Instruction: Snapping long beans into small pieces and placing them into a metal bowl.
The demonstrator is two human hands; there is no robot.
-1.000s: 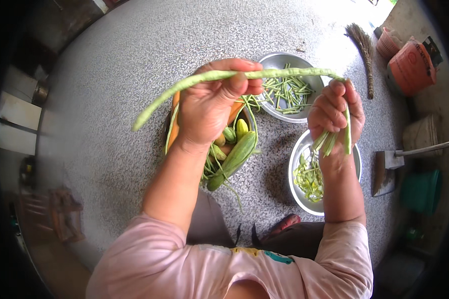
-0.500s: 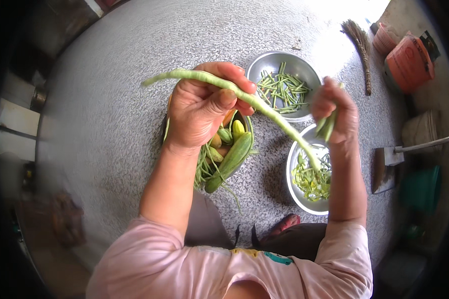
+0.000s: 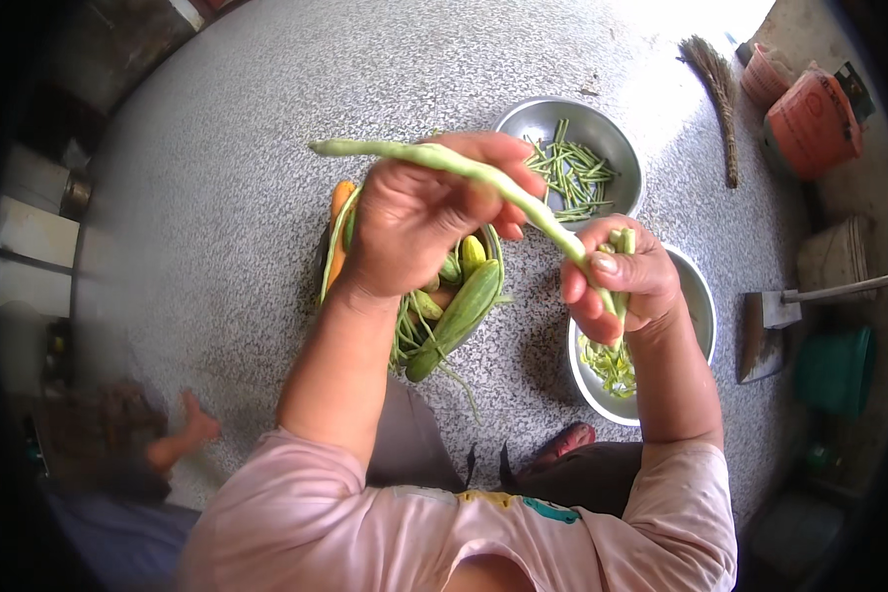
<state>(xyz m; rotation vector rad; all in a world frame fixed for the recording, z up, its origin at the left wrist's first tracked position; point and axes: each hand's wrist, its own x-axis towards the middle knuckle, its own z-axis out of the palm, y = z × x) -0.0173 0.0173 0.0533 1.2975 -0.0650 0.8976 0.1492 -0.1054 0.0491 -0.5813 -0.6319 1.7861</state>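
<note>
While the left hand (image 3: 429, 212) holds a long pale green bean (image 3: 508, 189) between its thumb and fingers, the right hand (image 3: 633, 281) pinches the bean's lower end, its thumb pressed close to the pod. Both grips are closed, and the bean slants down from left to right between them, its free tip sticking out past the left hand's knuckles. Tucked in the right palm is a small bundle of short bean pieces (image 3: 624, 240) — their cut ends poke up above the thumb.

Beyond the hands, a metal bowl (image 3: 523, 120) holds many thin cut stalks (image 3: 577, 183). Below the right hand, partly hidden by that forearm, a second bowl (image 3: 696, 296) contains leafy-looking green scraps (image 3: 612, 370). Near the left forearm sits a heap of vegetables: a large green cucumber-like one (image 3: 464, 321) (the longest of them), a smaller yellow-green one (image 3: 473, 255) and something orange (image 3: 341, 197). All of these rest above a speckled floor (image 3: 257, 197).
</note>
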